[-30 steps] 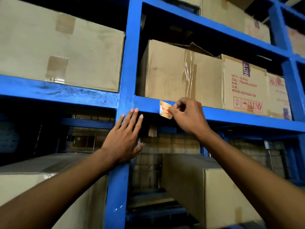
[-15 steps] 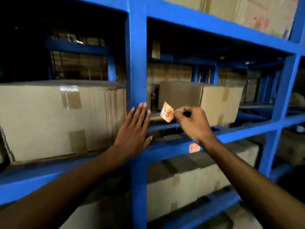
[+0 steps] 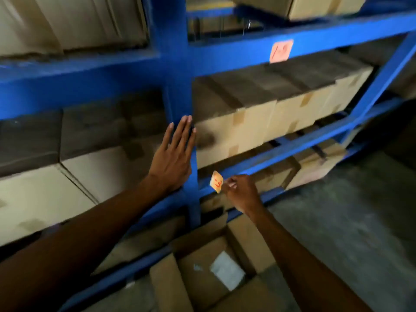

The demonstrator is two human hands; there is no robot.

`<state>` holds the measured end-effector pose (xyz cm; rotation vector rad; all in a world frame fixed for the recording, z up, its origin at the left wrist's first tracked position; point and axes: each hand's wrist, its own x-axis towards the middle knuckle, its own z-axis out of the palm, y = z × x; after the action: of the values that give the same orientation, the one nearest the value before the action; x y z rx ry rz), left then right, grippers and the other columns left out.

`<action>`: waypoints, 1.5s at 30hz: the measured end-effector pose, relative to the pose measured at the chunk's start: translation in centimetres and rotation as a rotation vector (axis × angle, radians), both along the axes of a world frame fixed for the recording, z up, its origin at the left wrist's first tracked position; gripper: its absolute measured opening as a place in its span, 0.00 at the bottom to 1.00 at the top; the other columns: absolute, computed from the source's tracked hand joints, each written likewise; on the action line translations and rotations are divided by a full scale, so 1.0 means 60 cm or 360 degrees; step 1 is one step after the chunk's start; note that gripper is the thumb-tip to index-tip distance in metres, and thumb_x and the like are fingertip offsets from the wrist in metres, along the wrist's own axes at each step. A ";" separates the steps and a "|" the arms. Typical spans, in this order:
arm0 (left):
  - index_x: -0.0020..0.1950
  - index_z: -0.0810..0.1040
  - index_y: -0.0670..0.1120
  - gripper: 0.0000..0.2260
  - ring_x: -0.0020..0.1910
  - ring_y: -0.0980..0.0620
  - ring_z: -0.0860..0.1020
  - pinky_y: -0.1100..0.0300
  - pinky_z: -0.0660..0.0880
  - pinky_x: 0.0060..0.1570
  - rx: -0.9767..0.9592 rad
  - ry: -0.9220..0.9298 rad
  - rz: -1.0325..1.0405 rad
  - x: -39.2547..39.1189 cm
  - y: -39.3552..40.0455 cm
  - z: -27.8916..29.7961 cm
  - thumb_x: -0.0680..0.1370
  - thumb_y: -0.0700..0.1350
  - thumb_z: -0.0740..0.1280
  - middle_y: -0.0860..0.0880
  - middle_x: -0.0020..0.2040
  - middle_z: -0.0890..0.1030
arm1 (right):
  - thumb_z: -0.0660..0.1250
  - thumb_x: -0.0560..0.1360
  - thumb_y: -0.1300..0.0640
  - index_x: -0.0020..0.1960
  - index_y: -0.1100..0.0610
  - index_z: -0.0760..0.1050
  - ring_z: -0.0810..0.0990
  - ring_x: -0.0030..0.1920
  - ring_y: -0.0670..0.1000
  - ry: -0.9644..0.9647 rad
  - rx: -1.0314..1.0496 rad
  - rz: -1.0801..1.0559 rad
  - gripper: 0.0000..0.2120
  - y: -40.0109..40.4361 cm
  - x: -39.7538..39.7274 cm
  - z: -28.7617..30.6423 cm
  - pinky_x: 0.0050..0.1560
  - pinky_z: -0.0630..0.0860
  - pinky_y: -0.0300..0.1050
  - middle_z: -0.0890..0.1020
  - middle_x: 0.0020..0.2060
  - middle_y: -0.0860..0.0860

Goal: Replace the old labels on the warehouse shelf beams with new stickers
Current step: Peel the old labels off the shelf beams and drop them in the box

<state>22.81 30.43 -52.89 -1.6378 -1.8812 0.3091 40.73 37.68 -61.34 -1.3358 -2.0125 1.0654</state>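
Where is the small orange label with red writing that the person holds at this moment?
In the head view, the small orange label is pinched in the right hand, just right of the blue upright post, in front of a lower blue beam.

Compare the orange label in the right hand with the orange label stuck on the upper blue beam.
The small orange paper label pinched in the right hand hangs free and tilted; the pale orange sticker on the upper blue shelf beam lies flat against the metal. The held one looks smaller and yellower, the stuck one larger and pinker. Both carry red handwritten marks, too blurred to read surely. The left hand rests flat on the blue upright post.
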 end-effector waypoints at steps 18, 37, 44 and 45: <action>0.76 0.45 0.43 0.43 0.75 0.37 0.46 0.44 0.45 0.73 0.0065 0.0225 0.0008 -0.013 0.016 -0.029 0.71 0.63 0.60 0.35 0.76 0.46 | 0.69 0.70 0.59 0.39 0.57 0.79 0.80 0.39 0.51 -0.0169 -0.0803 -0.0155 0.01 -0.050 0.025 -0.212 0.37 0.74 0.41 0.82 0.38 0.54; 0.74 0.54 0.42 0.36 0.75 0.36 0.39 0.43 0.38 0.72 -0.0167 -0.0302 -0.0107 0.054 0.022 0.096 0.73 0.57 0.62 0.32 0.75 0.42 | 0.66 0.72 0.60 0.41 0.62 0.77 0.80 0.49 0.59 -0.0253 -0.0305 -0.0190 0.05 0.038 0.078 -0.014 0.44 0.76 0.47 0.81 0.42 0.60; 0.74 0.56 0.41 0.33 0.76 0.40 0.43 0.44 0.41 0.73 0.0213 -0.0365 -0.0413 0.112 0.083 0.236 0.72 0.50 0.63 0.36 0.77 0.48 | 0.66 0.71 0.61 0.50 0.62 0.81 0.80 0.52 0.61 0.0039 0.0484 -0.0400 0.10 0.139 0.100 0.258 0.53 0.75 0.49 0.84 0.48 0.63; 0.74 0.55 0.41 0.34 0.76 0.40 0.44 0.44 0.42 0.74 0.0273 -0.0317 -0.0395 0.114 0.094 0.255 0.72 0.51 0.63 0.37 0.77 0.48 | 0.66 0.71 0.61 0.50 0.62 0.81 0.80 0.53 0.61 0.0110 0.0571 -0.0436 0.10 0.155 0.101 0.299 0.54 0.74 0.49 0.84 0.48 0.63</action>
<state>29.68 36.08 -37.61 -1.8115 -1.7625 -0.1202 46.81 46.98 -43.41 -1.3114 -1.7997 0.5864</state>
